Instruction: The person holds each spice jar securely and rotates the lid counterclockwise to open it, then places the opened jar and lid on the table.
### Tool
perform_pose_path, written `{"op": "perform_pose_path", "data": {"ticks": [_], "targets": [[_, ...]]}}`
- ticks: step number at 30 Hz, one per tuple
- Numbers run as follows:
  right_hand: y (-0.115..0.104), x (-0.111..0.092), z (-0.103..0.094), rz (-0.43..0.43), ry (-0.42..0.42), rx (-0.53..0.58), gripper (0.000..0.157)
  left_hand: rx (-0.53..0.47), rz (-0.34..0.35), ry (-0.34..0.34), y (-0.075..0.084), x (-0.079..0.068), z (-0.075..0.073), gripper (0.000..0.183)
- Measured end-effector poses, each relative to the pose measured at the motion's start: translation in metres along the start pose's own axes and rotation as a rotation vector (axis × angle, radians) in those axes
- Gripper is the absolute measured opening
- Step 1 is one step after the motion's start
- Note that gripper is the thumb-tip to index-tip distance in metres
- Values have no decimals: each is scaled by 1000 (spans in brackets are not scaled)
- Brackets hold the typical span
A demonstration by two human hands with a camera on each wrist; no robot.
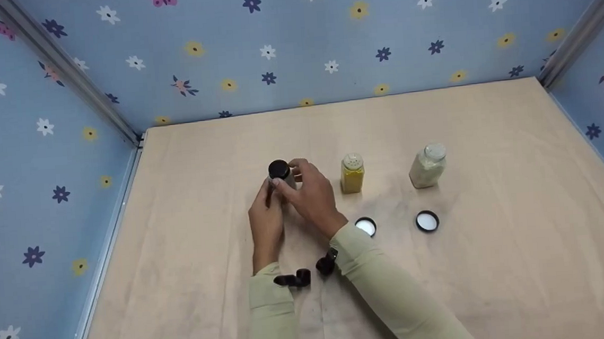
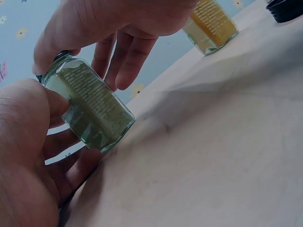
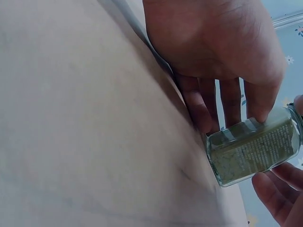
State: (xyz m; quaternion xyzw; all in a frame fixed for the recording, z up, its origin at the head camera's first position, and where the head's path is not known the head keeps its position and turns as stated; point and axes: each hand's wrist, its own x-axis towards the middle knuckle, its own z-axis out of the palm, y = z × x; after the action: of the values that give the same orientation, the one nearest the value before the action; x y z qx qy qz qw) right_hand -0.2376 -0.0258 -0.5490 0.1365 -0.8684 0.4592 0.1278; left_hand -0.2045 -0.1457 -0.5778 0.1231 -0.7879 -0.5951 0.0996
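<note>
A square glass spice jar (image 2: 92, 106) with green contents, printed text and a black cap (image 1: 279, 169) stands at the centre-left of the table. My left hand (image 1: 267, 222) holds the jar's body, thumb on one side and fingers around the other. My right hand (image 1: 312, 195) grips the cap from the right, its thumb at the near edge; its other fingers hang beside the jar. To the right stands a jar of yellow spice (image 1: 352, 175) with a perforated shaker top showing. Farther right is a jar of pale green contents (image 1: 427, 167), also with a light top and no black cap.
Two black caps with white liners, the left cap (image 1: 366, 227) and the right cap (image 1: 427, 221), lie upturned in front of the other jars. A light cloth covers the table (image 1: 500, 262). Blue flowered panels (image 1: 298, 42) rise behind and at the sides.
</note>
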Motion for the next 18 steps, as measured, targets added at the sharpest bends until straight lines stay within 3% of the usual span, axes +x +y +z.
{"op": "perform_pose_path", "data": {"ticks": [11,18], "targets": [[4,-1,0,-66,15,-33,48,-3,17,5,-1,1,0,47],[2,-2,-1,-63,-5,-68,60,16,23,6,-1,1,1,48]]}}
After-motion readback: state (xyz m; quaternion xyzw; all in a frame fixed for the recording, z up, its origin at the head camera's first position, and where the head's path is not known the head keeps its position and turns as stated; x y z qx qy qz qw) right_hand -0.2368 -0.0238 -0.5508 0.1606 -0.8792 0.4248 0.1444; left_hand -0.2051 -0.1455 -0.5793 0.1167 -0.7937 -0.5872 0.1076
